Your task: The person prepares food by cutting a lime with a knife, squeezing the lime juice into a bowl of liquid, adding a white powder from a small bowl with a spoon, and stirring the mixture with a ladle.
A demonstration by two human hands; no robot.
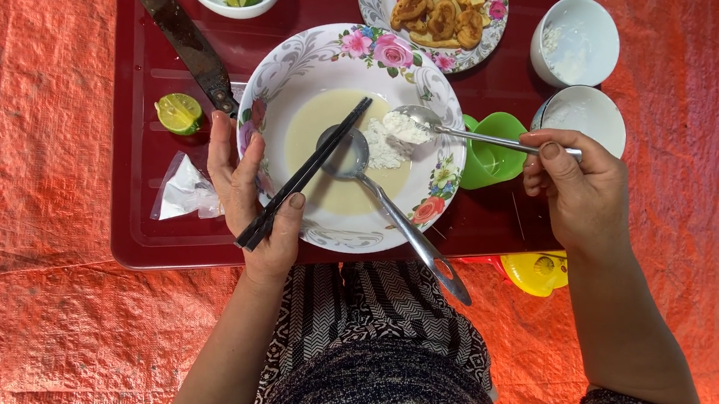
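1. The right hand point(582, 187) grips a spoon point(435, 126) of white powder over the bowl point(350, 136).
2. The left hand point(252, 193) pinches black chopsticks point(306, 171) against the bowl's rim.
3. The bowl sits on the red table point(143, 200).

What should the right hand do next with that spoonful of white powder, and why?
Probably tip the spoon so the white powder drops into the pale batter. The right hand holds it heaped over the floral bowl, while the left hand steadies the rim with black chopsticks.
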